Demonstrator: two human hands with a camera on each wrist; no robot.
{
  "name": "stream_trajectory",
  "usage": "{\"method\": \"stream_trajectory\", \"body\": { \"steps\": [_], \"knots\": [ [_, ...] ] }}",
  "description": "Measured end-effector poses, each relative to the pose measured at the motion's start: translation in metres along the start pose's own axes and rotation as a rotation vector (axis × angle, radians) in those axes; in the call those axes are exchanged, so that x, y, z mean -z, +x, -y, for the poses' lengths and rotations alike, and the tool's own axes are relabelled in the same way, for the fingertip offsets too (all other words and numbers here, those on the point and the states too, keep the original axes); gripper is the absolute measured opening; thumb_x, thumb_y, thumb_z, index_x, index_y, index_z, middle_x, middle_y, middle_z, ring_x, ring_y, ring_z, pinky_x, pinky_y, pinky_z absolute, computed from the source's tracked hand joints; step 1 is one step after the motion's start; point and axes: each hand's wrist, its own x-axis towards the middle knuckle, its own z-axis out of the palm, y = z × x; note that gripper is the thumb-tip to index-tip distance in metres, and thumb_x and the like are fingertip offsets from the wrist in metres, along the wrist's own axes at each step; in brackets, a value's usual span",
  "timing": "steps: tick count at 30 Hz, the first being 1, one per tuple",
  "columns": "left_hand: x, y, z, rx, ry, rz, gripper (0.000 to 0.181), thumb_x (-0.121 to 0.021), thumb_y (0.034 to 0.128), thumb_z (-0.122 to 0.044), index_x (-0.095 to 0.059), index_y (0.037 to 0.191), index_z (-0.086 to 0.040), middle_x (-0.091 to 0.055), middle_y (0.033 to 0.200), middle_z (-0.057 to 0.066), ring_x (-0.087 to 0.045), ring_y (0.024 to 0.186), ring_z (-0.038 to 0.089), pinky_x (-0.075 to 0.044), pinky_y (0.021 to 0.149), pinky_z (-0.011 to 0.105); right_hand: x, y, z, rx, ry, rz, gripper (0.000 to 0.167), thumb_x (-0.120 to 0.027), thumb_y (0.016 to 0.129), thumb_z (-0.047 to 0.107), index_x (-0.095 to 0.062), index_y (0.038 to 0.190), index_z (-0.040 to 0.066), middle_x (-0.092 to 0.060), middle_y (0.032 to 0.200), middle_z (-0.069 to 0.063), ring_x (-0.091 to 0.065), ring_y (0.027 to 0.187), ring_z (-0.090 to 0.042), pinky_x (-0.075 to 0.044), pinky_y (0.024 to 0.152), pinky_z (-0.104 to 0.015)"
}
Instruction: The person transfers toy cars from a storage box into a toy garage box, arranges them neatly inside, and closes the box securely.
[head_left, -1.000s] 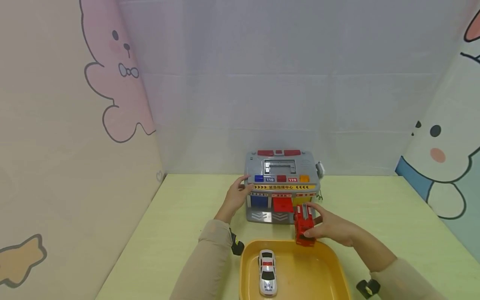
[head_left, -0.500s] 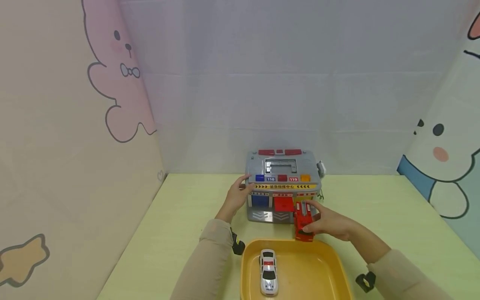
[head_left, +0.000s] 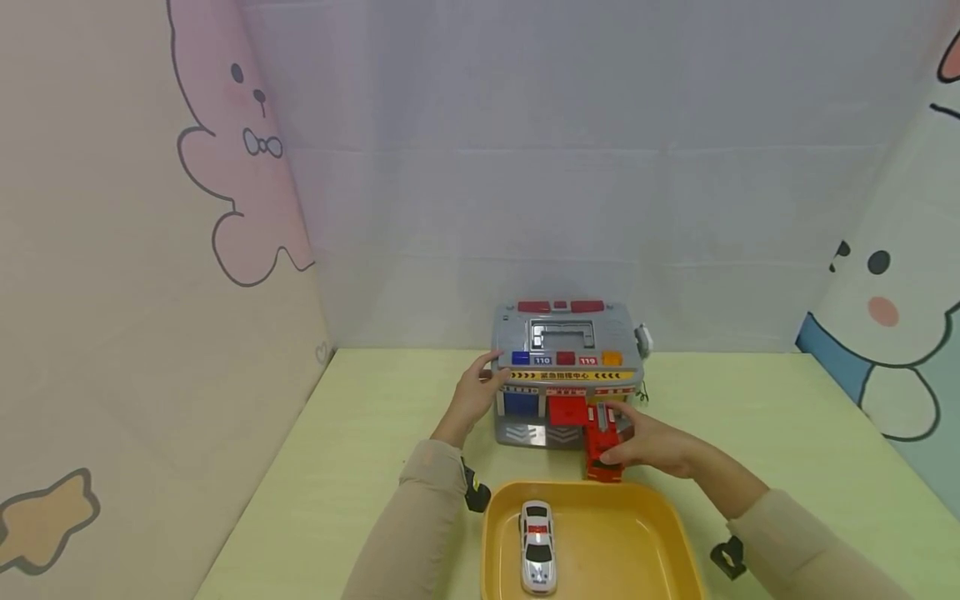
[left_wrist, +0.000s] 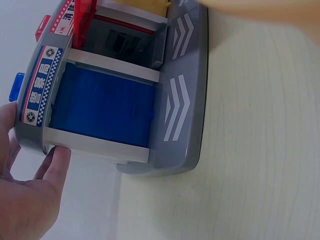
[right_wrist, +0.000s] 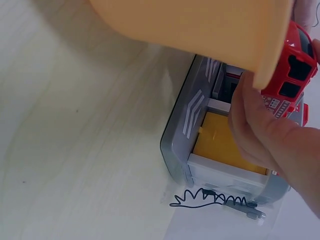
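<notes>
A grey toy emergency station (head_left: 567, 341) stands at the back of the table. Its blue door (left_wrist: 104, 104) and yellow door (right_wrist: 227, 145) are down, while the red middle door (head_left: 567, 410) sticks out, raised. At the station's left upper edge, my left hand (head_left: 472, 395) grips the roof overhang between thumb and fingers. My right hand (head_left: 658, 443) holds a red toy fire truck (head_left: 602, 442) by its sides, in front of the station's right half and above the tray's far rim. In the right wrist view, the truck (right_wrist: 295, 67) is partly hidden by tray and fingers.
A yellow tray (head_left: 600, 550) lies in front of the station, with a white toy police car (head_left: 537, 547) in its left part. A dark coiled cord (right_wrist: 210, 196) hangs at the station's right side. A pale wall cloth (head_left: 480, 200) rises behind.
My right hand has carried the fire truck slightly away from me and to the left, closer to the middle door. The left hand stays on the station.
</notes>
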Motion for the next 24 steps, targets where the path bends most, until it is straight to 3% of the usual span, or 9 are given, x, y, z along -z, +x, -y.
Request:
{"method": "stream_trajectory", "body": {
  "steps": [10, 24],
  "knots": [
    [0.000, 0.002, 0.002, -0.010, 0.011, 0.000, 0.048, -0.061, 0.0979, -0.033, -0.049, 0.143, -0.022, -0.056, 0.123, 0.014, -0.054, 0.116, 0.030, -0.047, 0.092, 0.048, -0.001, 0.008, -0.002, 0.003, 0.016, 0.001, 0.094, -0.072, 0.086, 0.004, -0.005, 0.151, -0.001, -0.051, 0.120, -0.025, -0.058, 0.097, -0.031, -0.052, 0.086, -0.045],
    [-0.001, 0.003, 0.002, -0.019, 0.017, -0.003, 0.047, -0.061, 0.0978, -0.031, -0.051, 0.142, -0.020, -0.058, 0.120, 0.013, -0.055, 0.114, 0.030, -0.048, 0.091, 0.047, -0.008, 0.023, -0.009, -0.017, -0.075, -0.042, 0.097, -0.077, 0.081, 0.007, -0.012, 0.152, 0.001, -0.053, 0.118, -0.022, -0.057, 0.097, -0.031, -0.052, 0.085, -0.046]
  ]
}}
